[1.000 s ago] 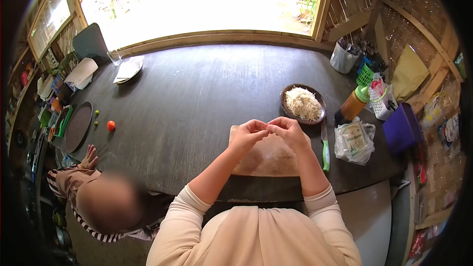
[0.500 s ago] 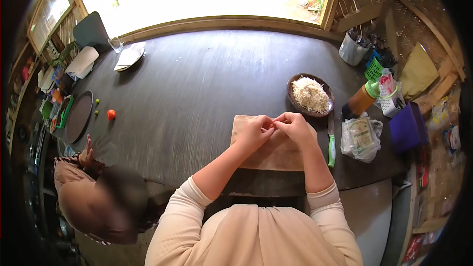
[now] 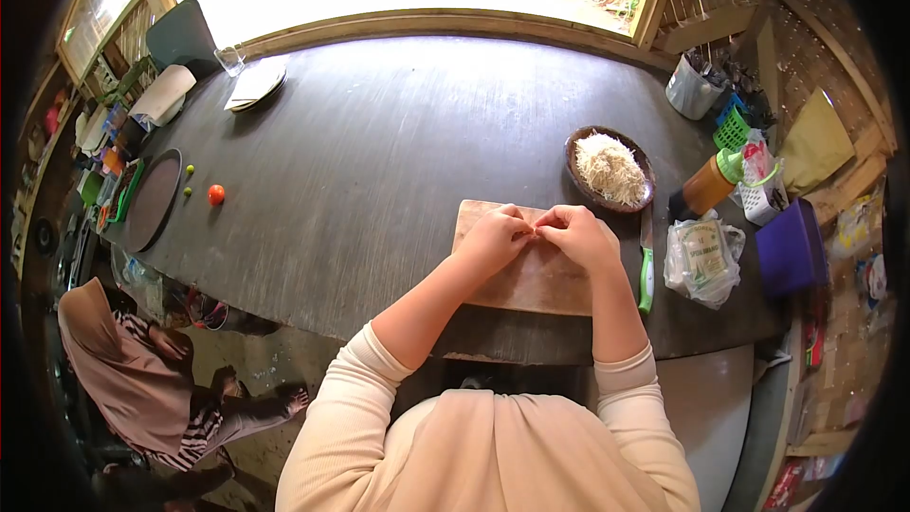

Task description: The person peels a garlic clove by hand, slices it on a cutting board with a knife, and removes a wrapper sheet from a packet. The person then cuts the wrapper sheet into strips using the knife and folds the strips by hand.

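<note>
Over a wooden cutting board (image 3: 531, 289), my left hand (image 3: 498, 237) and my right hand (image 3: 575, 235) meet with their fingertips pinched close together. Something small sits between them, too tiny to name. Right of the board lies a knife (image 3: 646, 280) with a green and white handle, its blade pointing away from me. Beyond it stands a dark round bowl (image 3: 572, 171) heaped with pale shredded food (image 3: 609, 169). A clear plastic bag (image 3: 703, 261) with a printed packet inside rests to the right of the knife.
A brown bottle (image 3: 703, 188) with a green cap, a white basket (image 3: 758, 197) and a purple box (image 3: 791, 246) line the right. Leftward are a tomato (image 3: 216, 194), small green fruits (image 3: 189, 192) and a dark round tray (image 3: 156, 199). Another person (image 3: 133, 370) is at lower left.
The other person has moved away from the table edge, farther to the lower left. My hands stay together over the board, fingers slightly shifted. The view has tilted a little.
</note>
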The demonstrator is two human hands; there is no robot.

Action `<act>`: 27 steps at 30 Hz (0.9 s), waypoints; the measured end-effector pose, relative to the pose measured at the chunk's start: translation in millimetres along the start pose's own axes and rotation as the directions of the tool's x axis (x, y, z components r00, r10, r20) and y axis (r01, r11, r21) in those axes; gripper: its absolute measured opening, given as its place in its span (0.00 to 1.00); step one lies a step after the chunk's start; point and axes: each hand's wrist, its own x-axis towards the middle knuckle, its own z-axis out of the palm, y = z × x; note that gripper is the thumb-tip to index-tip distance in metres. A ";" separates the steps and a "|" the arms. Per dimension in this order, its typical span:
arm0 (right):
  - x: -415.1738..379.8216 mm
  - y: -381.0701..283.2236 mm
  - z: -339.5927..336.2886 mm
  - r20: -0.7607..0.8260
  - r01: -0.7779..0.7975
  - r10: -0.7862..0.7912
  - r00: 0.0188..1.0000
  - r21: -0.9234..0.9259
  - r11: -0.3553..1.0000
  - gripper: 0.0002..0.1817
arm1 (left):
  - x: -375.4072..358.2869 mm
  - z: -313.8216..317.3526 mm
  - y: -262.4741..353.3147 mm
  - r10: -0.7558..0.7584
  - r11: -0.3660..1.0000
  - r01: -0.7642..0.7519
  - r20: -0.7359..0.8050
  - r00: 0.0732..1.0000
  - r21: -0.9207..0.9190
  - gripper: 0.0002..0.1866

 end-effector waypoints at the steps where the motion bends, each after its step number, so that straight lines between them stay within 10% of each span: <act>1: -1.4 -3.3 0.1 -0.014 -0.007 0.006 1.000 -0.018 1.000 0.10 | -0.2 0.6 -1.8 0.001 1.000 -0.001 0.002 1.000 0.001 0.06; 27: -10.7 -13.9 -3.5 0.023 0.195 -0.194 0.981 -0.180 0.964 0.09 | -1.3 5.0 4.2 0.084 0.993 -0.080 -0.044 0.996 0.082 0.05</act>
